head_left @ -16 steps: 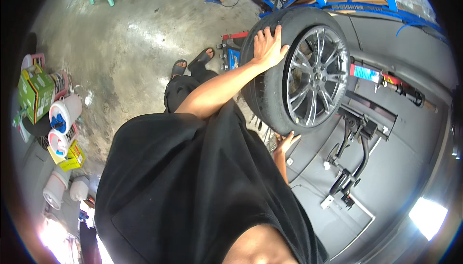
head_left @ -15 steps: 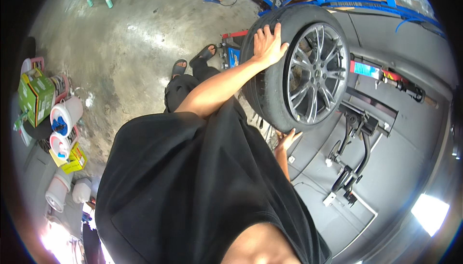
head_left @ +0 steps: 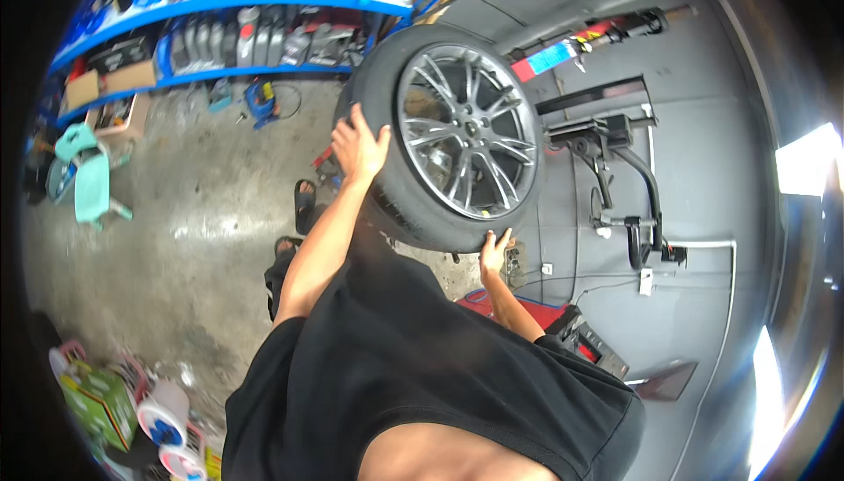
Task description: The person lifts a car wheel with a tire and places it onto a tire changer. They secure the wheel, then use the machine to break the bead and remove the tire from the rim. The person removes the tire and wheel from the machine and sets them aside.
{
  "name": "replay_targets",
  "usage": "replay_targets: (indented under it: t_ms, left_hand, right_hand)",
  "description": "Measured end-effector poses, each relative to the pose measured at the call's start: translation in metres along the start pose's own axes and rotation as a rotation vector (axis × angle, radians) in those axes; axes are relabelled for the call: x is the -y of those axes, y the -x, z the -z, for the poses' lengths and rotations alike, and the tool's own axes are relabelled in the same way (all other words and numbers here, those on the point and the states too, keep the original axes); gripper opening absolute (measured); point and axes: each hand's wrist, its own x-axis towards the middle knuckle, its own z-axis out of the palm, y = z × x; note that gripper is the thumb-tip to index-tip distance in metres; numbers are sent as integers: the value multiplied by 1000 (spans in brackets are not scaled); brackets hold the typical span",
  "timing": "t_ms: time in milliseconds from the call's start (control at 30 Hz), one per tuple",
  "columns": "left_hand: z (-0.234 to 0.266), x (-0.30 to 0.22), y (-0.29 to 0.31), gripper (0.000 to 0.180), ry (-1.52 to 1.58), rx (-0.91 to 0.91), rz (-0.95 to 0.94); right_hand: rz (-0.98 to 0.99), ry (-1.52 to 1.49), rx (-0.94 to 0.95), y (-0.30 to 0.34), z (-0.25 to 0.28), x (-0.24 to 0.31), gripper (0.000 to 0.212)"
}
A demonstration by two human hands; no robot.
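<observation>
A car wheel [head_left: 473,134] with a dark grey multi-spoke rim and black tyre is held up in front of me, its spoked face toward the right. My left hand [head_left: 359,145] presses on the left of the tyre, fingers spread a little over the rubber. Under the lower edge, my right hand [head_left: 495,251] supports the tyre with thumb and fingers against it. The rubber hides part of the right fingers. Below the wheel, a small part of a red object [head_left: 325,164] shows beside my left forearm.
Blue shelving [head_left: 237,2] with bottles [head_left: 249,37] stands at the far side. On the concrete floor are a turquoise chair [head_left: 92,186] and a blue tool [head_left: 261,103]. A jointed black arm [head_left: 607,138] is on the grey wall; tubs [head_left: 163,412] stand at lower left.
The view has turned, so the wheel appears farther left and more shelving shows. Both hands stay on the tyre; more of my right forearm is visible.
</observation>
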Motion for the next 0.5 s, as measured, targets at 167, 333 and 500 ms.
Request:
replay_targets:
  t_ms: [167,333,500]
  left_hand:
    - [-5,9,-2,89,38,40,4]
    - [-2,15,-1,88,95,16,-46]
    - [1,14,-1,88,94,41,-24]
  right_hand:
    - [-90,-26,15,13,4,13,88]
    - [34,-110,-84,18,-1,13,87]
    - [-43,-137,-44,14,-3,8,88]
